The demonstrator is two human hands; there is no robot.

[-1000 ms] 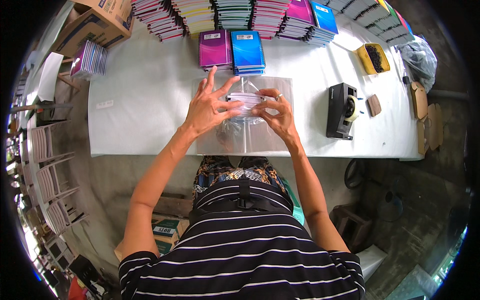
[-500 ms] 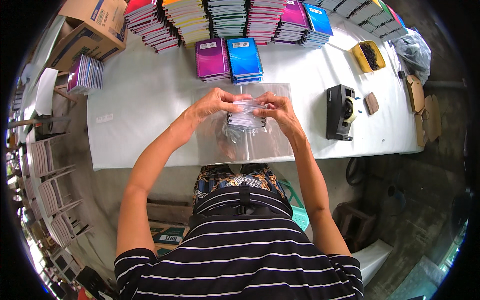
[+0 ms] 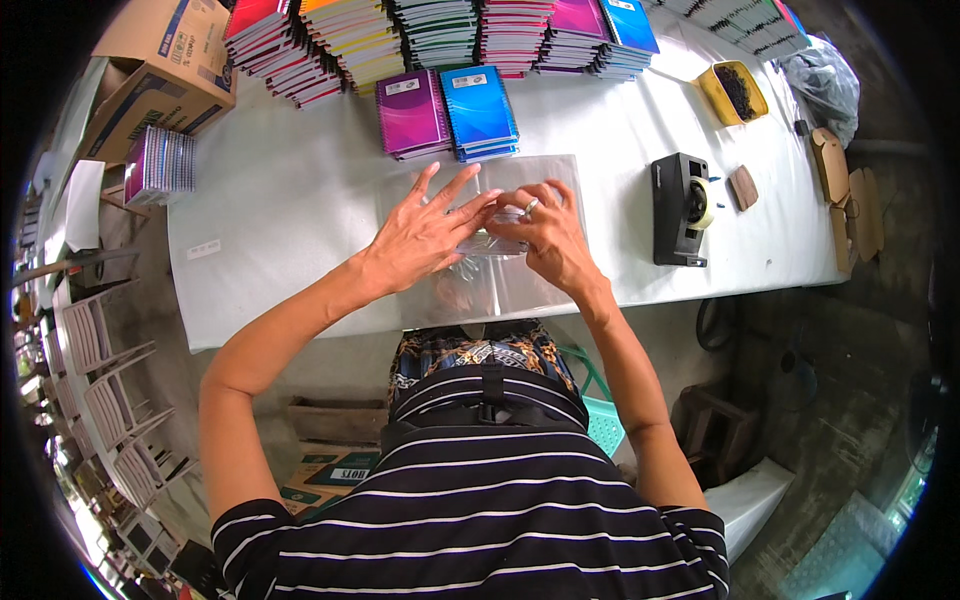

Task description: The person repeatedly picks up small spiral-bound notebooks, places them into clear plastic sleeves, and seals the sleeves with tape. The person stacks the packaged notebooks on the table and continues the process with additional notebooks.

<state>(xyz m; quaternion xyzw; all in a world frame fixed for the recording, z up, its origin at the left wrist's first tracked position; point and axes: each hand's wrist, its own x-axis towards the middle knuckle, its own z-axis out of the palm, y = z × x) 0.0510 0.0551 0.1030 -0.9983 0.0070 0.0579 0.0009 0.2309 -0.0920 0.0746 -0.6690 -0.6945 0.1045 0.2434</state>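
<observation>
Packet: my clear plastic bag (image 3: pixel 480 240) with its small bundle lies flat on the white table (image 3: pixel 290 210), lower than a second ago.
Left hand (image 3: pixel 425 235): now spread open, pressing it.
Right hand (image 3: pixel 548 235): fingers pinching the bag's edge.
Beyond: purple and blue notebooks (image 3: pixel 445 110), tape dispenser (image 3: pixel 680 208).

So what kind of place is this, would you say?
Probably a small packing workspace for stationery: stacks of spiral notebooks line a white table, a tape dispenser stands ready, and both hands press on a clear plastic bag.
</observation>
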